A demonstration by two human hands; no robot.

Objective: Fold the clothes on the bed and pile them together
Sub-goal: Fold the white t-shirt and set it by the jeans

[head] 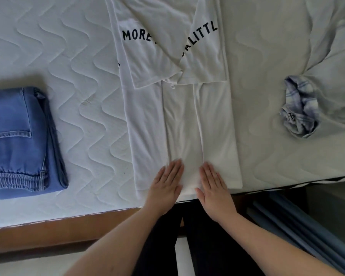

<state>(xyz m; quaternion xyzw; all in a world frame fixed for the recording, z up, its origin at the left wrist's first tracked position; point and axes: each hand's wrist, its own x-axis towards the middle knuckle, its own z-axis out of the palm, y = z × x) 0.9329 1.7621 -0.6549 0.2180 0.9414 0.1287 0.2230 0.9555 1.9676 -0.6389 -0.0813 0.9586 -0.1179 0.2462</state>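
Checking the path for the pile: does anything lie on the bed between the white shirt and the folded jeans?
Nothing visible does. Only bare mattress lies between the shirt and the jeans. Both hands, left hand and right hand, rest flat on the shirt's near end.

A white quilted mattress [72, 80] lies on a brown wooden bed frame [48, 234].

The left hand [166, 184] and the right hand [213, 186] lie flat, side by side, on the near end of a white T-shirt [179, 120] on the bed [78, 76]. Both shirt sides are folded in. Far left of the hands sit folded blue jeans [20, 140]. Far right is a bunched blue-and-white cloth [299, 108], maybe a shirt.
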